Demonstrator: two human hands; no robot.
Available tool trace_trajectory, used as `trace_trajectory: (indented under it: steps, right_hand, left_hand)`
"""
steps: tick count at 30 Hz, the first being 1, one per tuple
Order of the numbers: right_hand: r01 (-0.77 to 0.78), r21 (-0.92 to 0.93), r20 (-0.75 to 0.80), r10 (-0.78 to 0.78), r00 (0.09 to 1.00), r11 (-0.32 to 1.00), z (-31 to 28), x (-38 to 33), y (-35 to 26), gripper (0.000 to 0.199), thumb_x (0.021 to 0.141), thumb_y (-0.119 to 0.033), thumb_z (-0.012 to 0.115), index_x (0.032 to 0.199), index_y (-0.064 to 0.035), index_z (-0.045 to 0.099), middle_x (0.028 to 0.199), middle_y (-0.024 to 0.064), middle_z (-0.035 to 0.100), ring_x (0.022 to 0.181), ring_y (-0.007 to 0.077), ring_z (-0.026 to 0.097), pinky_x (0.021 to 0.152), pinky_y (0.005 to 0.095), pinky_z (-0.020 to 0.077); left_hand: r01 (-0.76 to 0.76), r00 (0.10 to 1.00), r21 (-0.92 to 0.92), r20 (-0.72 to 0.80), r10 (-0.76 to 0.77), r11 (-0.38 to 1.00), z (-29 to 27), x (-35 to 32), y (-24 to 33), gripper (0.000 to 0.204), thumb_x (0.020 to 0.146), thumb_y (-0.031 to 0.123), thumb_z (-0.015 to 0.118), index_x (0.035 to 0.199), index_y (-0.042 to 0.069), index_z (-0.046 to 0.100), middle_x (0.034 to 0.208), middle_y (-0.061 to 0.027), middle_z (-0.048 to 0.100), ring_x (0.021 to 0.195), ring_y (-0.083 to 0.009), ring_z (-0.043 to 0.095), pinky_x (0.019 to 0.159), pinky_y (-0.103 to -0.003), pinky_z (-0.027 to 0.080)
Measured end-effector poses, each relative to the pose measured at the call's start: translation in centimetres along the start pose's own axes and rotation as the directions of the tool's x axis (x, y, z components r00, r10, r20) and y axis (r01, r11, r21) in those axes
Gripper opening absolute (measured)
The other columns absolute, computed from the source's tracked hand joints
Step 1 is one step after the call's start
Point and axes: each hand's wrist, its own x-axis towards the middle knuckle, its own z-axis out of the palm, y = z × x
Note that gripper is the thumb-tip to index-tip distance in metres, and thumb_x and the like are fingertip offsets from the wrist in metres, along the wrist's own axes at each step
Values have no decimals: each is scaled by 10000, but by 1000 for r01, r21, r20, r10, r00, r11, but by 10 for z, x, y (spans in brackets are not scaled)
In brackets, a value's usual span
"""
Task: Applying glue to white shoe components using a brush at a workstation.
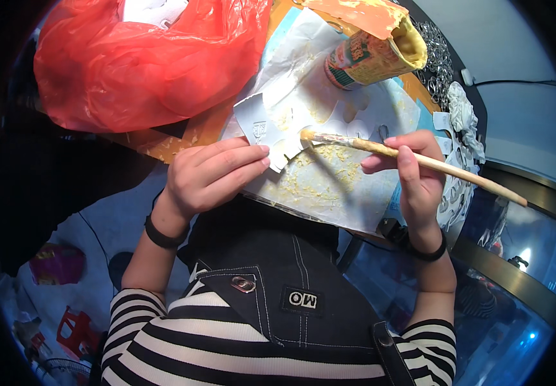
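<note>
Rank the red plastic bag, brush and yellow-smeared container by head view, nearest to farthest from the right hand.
1. Brush: held in the right hand.
2. Yellow-smeared container: ahead, slightly left.
3. Red plastic bag: far left.

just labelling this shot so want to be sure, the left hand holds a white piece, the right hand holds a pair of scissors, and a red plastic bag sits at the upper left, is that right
Not quite: the head view shows the right hand holding a wooden-handled brush, not scissors. The left hand does hold a white piece, and a red plastic bag sits at the upper left.
</note>
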Motion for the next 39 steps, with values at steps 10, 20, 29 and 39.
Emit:
trace_trajectory:
  steps: [10,20,29,39]
  right_hand:
    - [118,-293,73,-101,992,949,-8,-2,5,135,958,-91,547,979,38,583,819,142,711,792,166,703,722,271,546]
    - [279,-577,168,-222,960,768,-1,-6,-10,74,833,-22,660,794,-23,598,676,75,667,584,198,664,568,285,531]
    - [131,-597,74,-109,991,791,-8,-3,-33,149,847,-72,590,715,-5,568,569,64,532,453,184,539,449,281,420]
    - [391,-482,-84,-486,870,784,-73,47,-122,376,822,-237,416,1081,27,481,712,104,528,621,154,510,613,287,435]
  left_hand:
    - [1,1000,-3,-1,-1,1000,-1,1,1,202,687,-16,722,882,40,712,923,-78,708,729,-211,675,596,-275,548]
    - [2,1000,-8,-3,-2,1000,-1,2,1,198,683,-26,713,872,33,710,913,-86,705,715,-217,672,596,-284,550]
    - [-30,1000,-1,4,30,1000,0,0,-2,210,703,38,633,900,10,700,912,-94,691,769,-225,686,594,-280,555]
    - [-12,999,-42,30,13,999,-2,2,1,226,726,65,624,927,11,712,941,-113,699,776,-228,691,582,-280,550]
